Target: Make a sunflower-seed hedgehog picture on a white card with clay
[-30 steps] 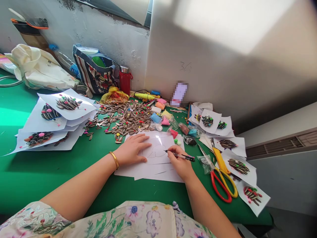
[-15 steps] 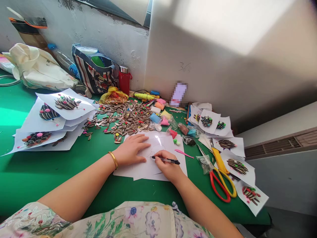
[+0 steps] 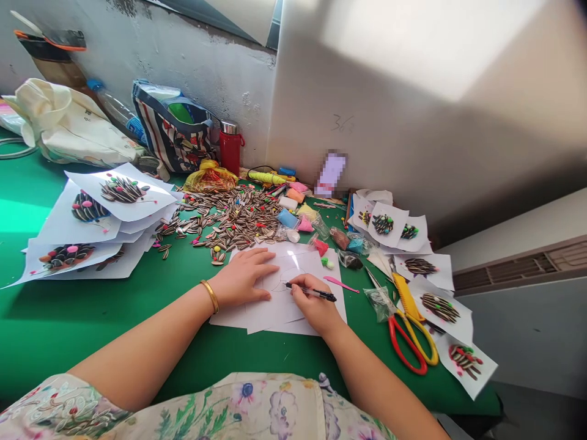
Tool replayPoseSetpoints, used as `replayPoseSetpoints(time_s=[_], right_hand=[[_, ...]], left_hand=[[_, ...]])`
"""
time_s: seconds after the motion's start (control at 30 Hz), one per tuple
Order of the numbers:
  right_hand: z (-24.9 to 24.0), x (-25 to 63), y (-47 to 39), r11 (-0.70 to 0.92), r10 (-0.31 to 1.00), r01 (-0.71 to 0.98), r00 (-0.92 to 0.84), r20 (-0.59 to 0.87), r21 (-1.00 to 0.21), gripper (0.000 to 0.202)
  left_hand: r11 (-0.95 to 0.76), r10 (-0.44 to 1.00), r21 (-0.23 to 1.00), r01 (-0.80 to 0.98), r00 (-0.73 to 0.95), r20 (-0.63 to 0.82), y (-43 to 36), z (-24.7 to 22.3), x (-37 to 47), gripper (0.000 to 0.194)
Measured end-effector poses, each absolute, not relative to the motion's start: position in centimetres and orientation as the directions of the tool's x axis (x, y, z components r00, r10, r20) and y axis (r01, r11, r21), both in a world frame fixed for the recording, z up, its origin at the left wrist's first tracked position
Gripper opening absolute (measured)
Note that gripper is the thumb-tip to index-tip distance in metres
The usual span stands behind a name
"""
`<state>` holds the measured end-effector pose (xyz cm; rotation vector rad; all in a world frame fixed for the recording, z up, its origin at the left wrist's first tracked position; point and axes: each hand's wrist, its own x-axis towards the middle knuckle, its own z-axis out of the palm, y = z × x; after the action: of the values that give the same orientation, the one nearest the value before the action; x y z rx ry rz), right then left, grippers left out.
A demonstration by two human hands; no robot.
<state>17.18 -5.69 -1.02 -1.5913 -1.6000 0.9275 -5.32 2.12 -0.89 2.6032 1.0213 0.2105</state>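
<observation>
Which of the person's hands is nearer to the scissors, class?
The right. The right hand, gripping a pen, is just left of the scissors; the left hand, spread on the paper, lies farther left.

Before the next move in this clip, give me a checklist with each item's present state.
1. Paper steadied: ok; the left hand lies spread on the loose white paper sheets.
2. Pen gripped: ok; the right hand holds the slim black-and-clear pen.
3. Pen tip touching paper: cannot tell.
4. Sheets free of loose tools: not ok; a thin pink plastic tool crosses their right edge.
5. Red-and-yellow-handled metal scissors clear of the right hand: ok; they lie apart, farther right.
</observation>
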Motion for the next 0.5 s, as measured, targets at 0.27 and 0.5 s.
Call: replayPoseSetpoints(time_s=[0.27, 0.5], right_hand=[[-1.06, 17.01, -5.74, 0.007, 1.0, 0.533, -0.017, -0.003, -0.846, 0.017], [-0.98, 17.03, -5.69, 0.028, 0.999, 0.548, -0.029, 0.014, -0.836, 0.016]], left_hand=[[-0.691, 0.681, 0.35, 0.633, 0.732, 0.021, 2.13, -0.99, -5.33, 0.067], [-0.69, 0.681, 0.353, 0.632, 0.732, 0.022, 2.13, -0.92, -5.3, 0.067]])
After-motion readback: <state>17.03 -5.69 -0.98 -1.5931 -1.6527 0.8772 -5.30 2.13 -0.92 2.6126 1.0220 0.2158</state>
